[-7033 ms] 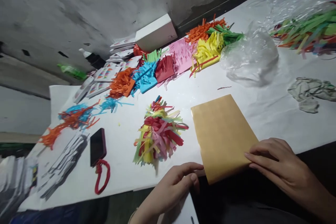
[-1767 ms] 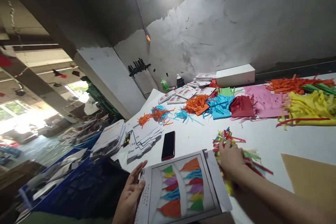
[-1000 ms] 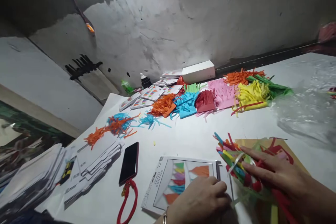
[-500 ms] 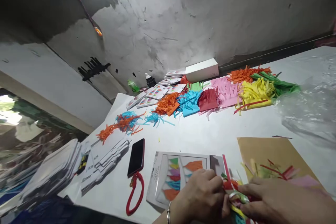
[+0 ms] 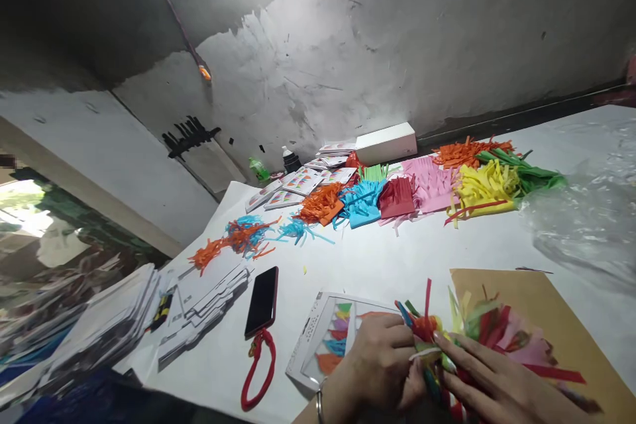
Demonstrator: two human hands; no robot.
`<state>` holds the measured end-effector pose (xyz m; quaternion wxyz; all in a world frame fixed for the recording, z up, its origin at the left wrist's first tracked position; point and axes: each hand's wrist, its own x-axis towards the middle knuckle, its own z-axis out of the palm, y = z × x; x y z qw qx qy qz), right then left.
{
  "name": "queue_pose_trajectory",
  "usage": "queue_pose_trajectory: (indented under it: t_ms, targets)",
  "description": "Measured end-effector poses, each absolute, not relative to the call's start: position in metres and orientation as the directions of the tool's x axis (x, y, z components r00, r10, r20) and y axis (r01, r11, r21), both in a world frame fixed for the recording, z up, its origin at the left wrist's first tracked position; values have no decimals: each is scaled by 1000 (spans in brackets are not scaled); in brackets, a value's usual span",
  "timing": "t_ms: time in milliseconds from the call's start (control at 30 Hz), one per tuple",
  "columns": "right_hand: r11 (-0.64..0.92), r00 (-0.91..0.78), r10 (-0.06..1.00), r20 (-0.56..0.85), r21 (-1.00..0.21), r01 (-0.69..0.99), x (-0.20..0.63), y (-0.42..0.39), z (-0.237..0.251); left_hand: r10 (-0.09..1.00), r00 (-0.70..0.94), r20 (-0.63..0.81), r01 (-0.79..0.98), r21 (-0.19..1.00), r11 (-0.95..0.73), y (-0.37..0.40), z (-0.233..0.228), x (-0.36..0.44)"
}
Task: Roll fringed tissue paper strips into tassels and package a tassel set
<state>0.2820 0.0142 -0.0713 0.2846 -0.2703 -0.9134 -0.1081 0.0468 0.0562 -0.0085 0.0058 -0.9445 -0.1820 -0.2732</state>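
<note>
1. The paper-strip bundle (image 5: 477,338) lies on the brown sheet (image 5: 556,324), at the table's (image 5: 407,255) 6 o'clock edge.
2. The printed card (image 5: 328,344) lies at the bundle's 9 o'clock.
3. The phone (image 5: 262,291) lies at the card's 10 o'clock.
4. The sorted strip piles (image 5: 427,185) lie at 12 o'clock.

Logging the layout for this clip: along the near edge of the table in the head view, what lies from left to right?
Stack of white cards → phone → printed card → left hand → bundle of coloured paper strips → brown sheet.
</note>
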Motion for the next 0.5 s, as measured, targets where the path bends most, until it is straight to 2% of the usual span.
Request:
queue_pose_trajectory:
  t_ms: [133,267,367,500]
  targets:
    - [825,-804,272,528,303,478,284,17,-69,378,795,475,416,28,-909,57,-14,53]
    - [805,-812,220,541,370,465,289,18,-52,391,764,514,456,-1,-890,59,-16,58]
    - [844,-840,202,503,346,410,291,17,-45,386,749,539,479,-37,-877,60,-13,62]
    - [876,-758,267,596,179,449,284,21,-68,354,775,524,469,-101,-877,61,-14,66]
